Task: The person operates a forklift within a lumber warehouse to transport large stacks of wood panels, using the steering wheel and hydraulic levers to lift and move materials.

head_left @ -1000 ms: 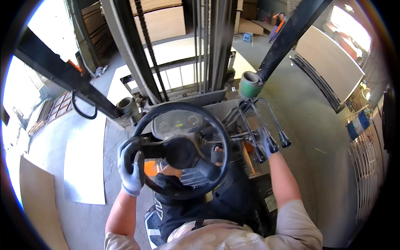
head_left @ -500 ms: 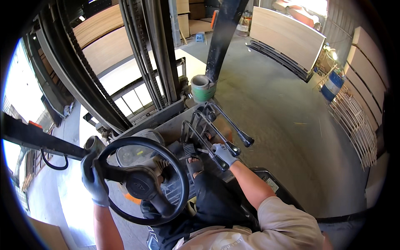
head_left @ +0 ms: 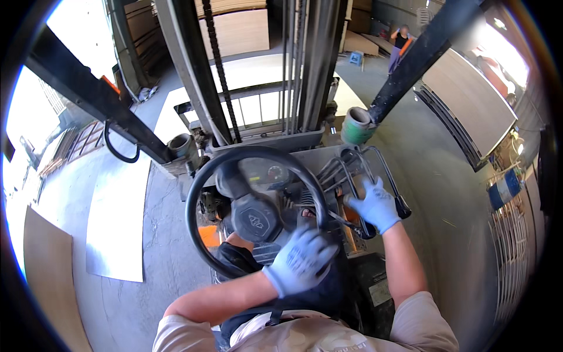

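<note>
Currently, controls: in use, by judgement partway through. Done, as far as is showing: the left hand is lying across the body at the lower right part of the steering wheel; the right hand is resting among the levers. Left over: neither hand is standing clear of the controls, so the operating is looking unfinished; how much handling is remaining, the view is not showing.

Steering wheel, one, black: lying between ten and eleven o'clock from the left hand, its rim running behind that hand; at nine o'clock from the right hand, apart from it.

Left hand, pale blue glove: sitting between four and five o'clock on the wheel, fingers curling; whether they are closing round the rim, cannot be told.

Right hand, matching glove: spreading wide, thumb standing apart from the fingers.

Levers, several, black-knobbed: one knob lying near the right hand at three o'clock, another just beside it between six and seven; firm contact is not showing.

Surroundings, reckoned from the wheel: mast, dark, standing at twelve, a pale sheet lying beyond; green cylinder between one and two; blue stool at one; co-worker standing farther out, past one; shiny sheet lying at nine; blue-and-white drum showing near three.
</note>
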The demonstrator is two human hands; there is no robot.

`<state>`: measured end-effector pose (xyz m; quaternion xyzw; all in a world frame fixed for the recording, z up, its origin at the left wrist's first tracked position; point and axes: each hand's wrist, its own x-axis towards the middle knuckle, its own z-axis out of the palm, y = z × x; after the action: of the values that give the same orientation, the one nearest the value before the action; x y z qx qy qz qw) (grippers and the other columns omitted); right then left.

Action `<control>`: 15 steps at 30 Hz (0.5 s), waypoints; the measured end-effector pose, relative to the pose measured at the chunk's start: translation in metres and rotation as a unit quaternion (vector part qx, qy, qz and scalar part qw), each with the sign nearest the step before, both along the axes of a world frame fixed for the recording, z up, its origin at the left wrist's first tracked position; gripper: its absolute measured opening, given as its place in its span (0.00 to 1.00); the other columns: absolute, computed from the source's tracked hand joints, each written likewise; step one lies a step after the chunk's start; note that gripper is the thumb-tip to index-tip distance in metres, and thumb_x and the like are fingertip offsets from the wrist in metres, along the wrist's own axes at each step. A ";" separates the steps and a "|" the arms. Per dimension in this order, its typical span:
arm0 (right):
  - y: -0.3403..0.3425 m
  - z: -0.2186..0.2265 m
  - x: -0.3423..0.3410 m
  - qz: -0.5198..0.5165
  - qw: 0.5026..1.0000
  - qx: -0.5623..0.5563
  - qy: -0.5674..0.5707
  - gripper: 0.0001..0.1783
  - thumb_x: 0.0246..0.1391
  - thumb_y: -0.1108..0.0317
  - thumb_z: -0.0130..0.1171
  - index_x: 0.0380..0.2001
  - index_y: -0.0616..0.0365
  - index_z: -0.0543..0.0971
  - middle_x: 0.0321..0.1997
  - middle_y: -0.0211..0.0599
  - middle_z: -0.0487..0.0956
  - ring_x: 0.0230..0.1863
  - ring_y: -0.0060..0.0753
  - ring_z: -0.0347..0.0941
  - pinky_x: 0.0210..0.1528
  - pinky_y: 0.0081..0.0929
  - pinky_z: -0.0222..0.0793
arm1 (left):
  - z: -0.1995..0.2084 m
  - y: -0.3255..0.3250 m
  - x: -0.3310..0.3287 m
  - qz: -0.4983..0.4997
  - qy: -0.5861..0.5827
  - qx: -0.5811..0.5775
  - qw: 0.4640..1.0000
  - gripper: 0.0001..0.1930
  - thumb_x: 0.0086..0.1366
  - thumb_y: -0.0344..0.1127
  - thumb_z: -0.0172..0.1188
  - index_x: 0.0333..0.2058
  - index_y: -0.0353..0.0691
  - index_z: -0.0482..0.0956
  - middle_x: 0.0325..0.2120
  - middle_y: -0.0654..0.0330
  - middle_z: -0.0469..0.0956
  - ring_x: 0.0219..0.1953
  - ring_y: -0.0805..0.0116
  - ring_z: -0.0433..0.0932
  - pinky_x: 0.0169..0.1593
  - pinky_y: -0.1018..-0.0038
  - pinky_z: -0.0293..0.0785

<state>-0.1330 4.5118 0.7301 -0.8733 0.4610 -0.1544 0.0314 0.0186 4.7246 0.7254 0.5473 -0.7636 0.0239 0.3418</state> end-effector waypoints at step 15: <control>0.040 -0.051 -0.005 -0.033 0.994 0.030 0.101 0.26 0.49 0.56 0.65 0.50 0.56 0.76 0.71 0.68 0.57 0.68 0.63 0.59 0.67 0.53 0.58 | 0.022 0.112 0.144 0.248 0.034 -0.126 0.960 0.17 0.46 0.18 0.56 0.38 0.35 0.80 0.34 0.50 0.81 0.40 0.47 0.80 0.54 0.56 0.73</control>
<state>-0.1380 4.5522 0.6796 -0.8673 0.4950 -0.0525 0.0054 0.1624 4.8371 0.7478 0.6723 -0.5829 0.1856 0.4168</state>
